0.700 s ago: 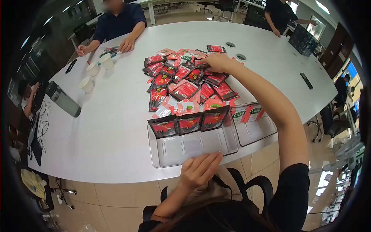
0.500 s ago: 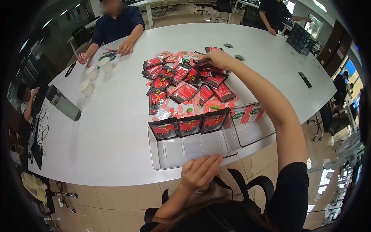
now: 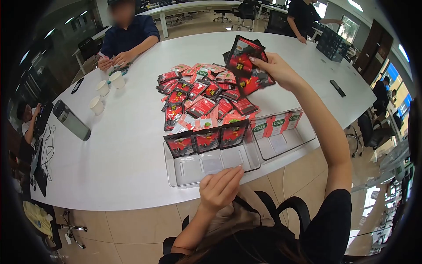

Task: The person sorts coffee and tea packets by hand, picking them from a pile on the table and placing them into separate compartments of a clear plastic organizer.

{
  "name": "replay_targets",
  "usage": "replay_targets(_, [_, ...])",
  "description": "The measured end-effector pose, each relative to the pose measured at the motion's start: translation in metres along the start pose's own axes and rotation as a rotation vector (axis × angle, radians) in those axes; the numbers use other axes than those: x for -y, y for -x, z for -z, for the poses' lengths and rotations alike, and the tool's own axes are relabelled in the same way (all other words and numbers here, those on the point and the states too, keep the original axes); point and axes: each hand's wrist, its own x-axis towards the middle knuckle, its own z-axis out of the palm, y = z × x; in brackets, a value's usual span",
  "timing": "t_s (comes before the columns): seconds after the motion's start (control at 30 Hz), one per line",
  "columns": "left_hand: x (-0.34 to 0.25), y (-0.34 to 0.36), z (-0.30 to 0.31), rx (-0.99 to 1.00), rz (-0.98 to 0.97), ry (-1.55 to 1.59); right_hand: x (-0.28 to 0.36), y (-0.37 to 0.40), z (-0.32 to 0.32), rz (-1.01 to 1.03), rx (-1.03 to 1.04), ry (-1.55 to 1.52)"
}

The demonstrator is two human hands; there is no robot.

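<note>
My right hand [image 3: 281,72] is closed on several red and black sachets [image 3: 243,55], held fanned out above the far right side of a heap. That heap [image 3: 200,92] mixes red and black sachets with pink and white ones. My left hand [image 3: 220,189] is at the near edge of the left clear plastic bin [image 3: 176,179], its fingers stretched out and nothing visible in them. Three red and black sachets [image 3: 208,139] stand upright along the far wall of this bin. In the right clear bin [image 3: 288,152], three pink and white "Cozy" sachets [image 3: 277,125] stand in a row.
On the left of the white table [image 3: 127,163] are a grey bottle [image 3: 72,121], paper cups [image 3: 97,105] and a phone [image 3: 77,86]. A black remote-like object [image 3: 337,88] lies at right. Across the table sits another person [image 3: 132,35]; a dark box [image 3: 333,44] stands at far right.
My right hand has risen from the heap, lifting several red and black sachets. My left hand stays by the bin edge. The person opposite has brought their hands together.
</note>
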Motion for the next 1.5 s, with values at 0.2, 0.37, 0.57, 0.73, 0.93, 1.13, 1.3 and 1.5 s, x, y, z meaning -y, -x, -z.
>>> replay_targets(0.2, [-0.016,-0.003,0.011,-0.267,0.308,0.482,0.045,0.111,-0.035,-0.061,0.104,-0.447])
replay_targets(0.37, [-0.048,-0.025,0.027,-0.206,0.787,1.300,0.054,0.175,-0.052,-0.198,0.513,-0.076])
replay_targets(0.57, [-0.055,0.020,0.007,-0.131,0.914,1.299,0.010,0.197,-0.069,-0.006,0.559,-0.287])
replay_targets(0.73, [-0.063,0.019,-0.010,-0.161,0.831,1.203,-0.004,0.214,-0.066,-0.020,0.483,-0.362])
replay_targets(0.93, [-0.068,0.022,-0.017,-0.208,0.798,0.994,-0.023,0.235,-0.051,0.065,0.364,-0.339])
replay_targets(1.13, [-0.028,0.022,-0.002,-0.855,0.754,0.701,-0.041,0.262,-0.027,-0.087,-0.036,-0.441])
replay_targets(1.3, [0.065,0.040,0.053,-0.756,0.546,-0.100,-0.059,0.279,-0.015,-0.036,-0.520,-0.678])
replay_targets(1.5, [0.080,0.030,0.064,-0.850,0.713,0.470,-0.057,0.263,-0.019,0.046,-0.686,-1.061])
